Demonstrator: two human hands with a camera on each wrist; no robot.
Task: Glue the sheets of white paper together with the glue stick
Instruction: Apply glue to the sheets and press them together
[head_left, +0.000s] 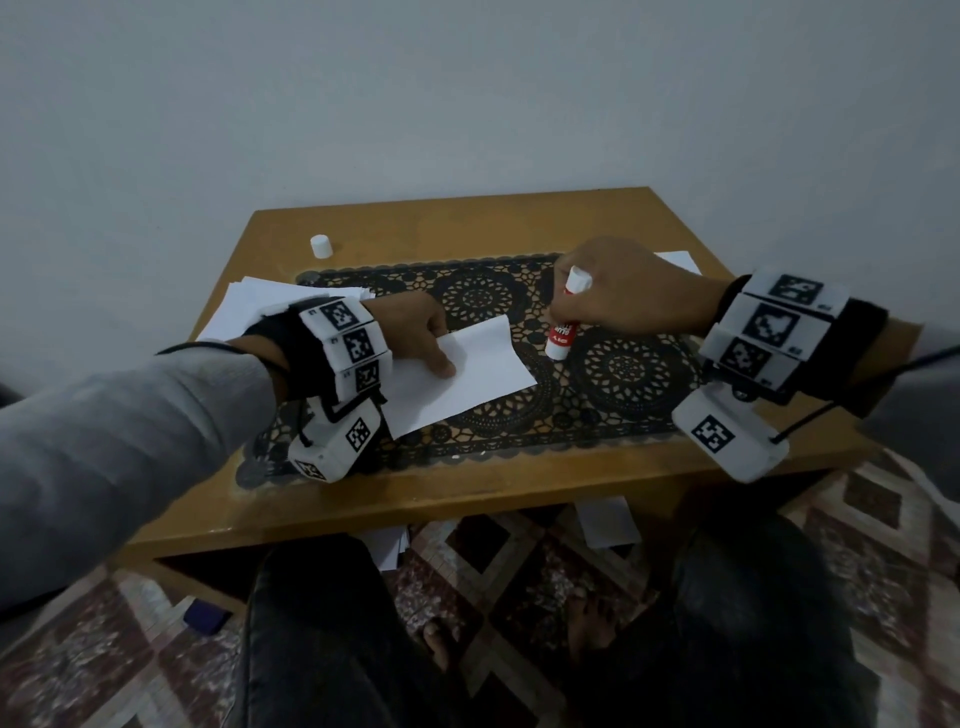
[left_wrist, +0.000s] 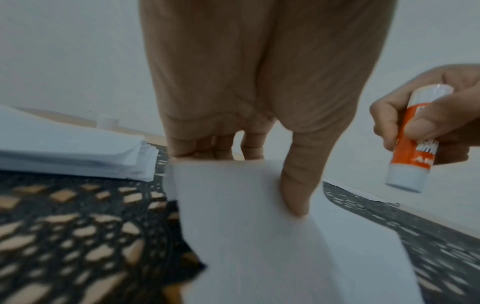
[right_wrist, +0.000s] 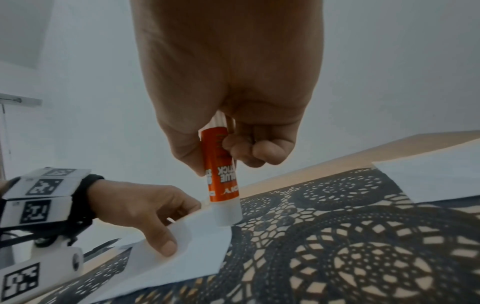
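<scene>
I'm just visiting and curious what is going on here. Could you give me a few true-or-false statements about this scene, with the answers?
1. The right hand holds the glue stick. True.
2. The left hand is empty. False: it holds a white sheet.
3. A white cap stands on the table, apart from both hands. True.
4. The paper stack lies by the right hand. False: it lies by the left.

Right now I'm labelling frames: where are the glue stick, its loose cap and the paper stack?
glue stick (head_left: 560, 338), head view, red label.
cap (head_left: 321, 246), head view, side wall.
paper stack (left_wrist: 72, 150), left wrist view, top sheet.
</scene>
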